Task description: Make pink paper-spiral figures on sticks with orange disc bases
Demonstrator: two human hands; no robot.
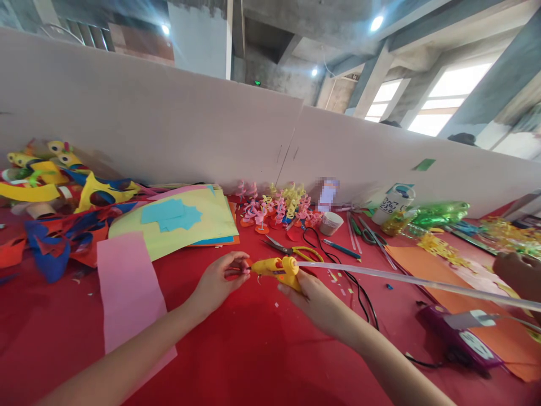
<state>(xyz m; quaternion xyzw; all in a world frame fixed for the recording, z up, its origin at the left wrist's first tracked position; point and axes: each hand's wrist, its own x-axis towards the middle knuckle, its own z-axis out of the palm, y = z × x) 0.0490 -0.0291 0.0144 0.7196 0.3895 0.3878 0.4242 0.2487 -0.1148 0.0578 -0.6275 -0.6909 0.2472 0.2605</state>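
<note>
My right hand (313, 296) is wrapped round the grip of a yellow hot glue gun (274, 267), its nozzle pointing left. A long clear glue stick (380, 274) sticks out of the gun's back and runs off to the right. Close to the nozzle, my left hand (222, 280) pinches a tiny pink and orange piece (247, 269), mostly hidden by the fingers. Just behind the gun lie yellow-handled scissors (306, 254) with their blades pointing left.
Paper spirals (279, 207) stand by the white partition (169, 124). Coloured sheets (127, 231) and a pink strip (131, 293) lie left. Right are a paper cup (331, 223), a black cord (361, 287), a purple glue gun (456, 338), orange paper (422, 270) and another person's hand (518, 276).
</note>
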